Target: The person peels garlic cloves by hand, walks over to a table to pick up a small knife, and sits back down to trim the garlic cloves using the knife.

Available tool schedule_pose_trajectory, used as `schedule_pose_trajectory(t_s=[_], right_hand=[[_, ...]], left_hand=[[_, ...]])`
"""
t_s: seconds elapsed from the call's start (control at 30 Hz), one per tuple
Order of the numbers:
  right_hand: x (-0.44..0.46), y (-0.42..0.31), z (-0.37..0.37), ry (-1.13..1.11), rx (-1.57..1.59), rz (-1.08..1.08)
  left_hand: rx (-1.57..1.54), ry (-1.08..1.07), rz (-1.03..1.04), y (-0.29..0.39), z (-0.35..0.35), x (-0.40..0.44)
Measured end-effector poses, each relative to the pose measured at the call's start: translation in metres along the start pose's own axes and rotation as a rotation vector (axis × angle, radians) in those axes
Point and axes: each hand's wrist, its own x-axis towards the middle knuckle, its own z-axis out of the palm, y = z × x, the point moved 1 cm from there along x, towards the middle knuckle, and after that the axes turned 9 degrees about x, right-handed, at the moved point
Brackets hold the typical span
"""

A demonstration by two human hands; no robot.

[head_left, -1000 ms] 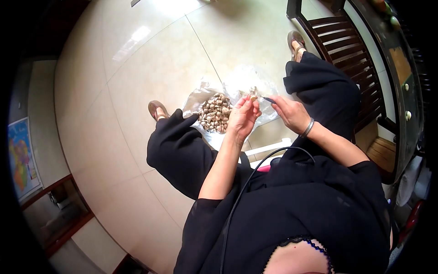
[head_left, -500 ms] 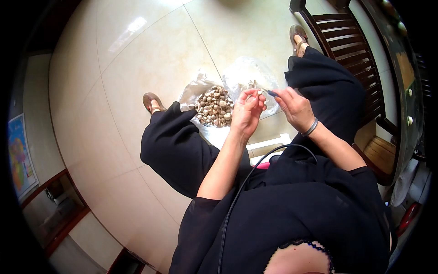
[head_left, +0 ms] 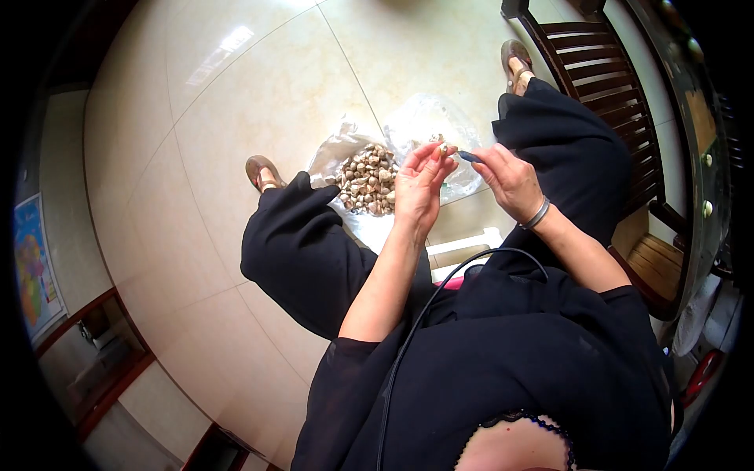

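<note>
My left hand (head_left: 420,188) is raised over the plastic bags and pinches a small pale mushroom (head_left: 444,149) at its fingertips. Beside it, my right hand (head_left: 510,182) is closed on the dark blue handle of a small knife (head_left: 469,157). The knife's tip points left at the mushroom; whether it touches is too small to tell. Below my left hand, a heap of small brown-and-white mushrooms (head_left: 365,177) lies in an open white plastic bag (head_left: 330,159). A second, clear plastic bag (head_left: 424,114) with some whitish pieces lies behind both hands, partly hidden by them.
My legs in black trousers (head_left: 302,259) frame the bags on the tiled floor (head_left: 228,173). A dark wooden chair (head_left: 601,74) stands at the right, beside a table edge. A black cable (head_left: 408,337) crosses my front, near a white plastic stool edge (head_left: 471,243).
Both hands have stayed close together over the bags. My left fingers have turned the mushroom slightly and moved a little up and left; the knife has tilted slightly.
</note>
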Motion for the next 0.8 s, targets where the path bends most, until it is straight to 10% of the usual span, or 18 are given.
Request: schedule_pose_trajectory(t_s=[0.8], right_hand=[[0.001,-0.004,0.006,-0.045,-0.117,-0.031]], left_hand=[[-0.187,0.065,-0.105,-0.014,-0.014,0.001]])
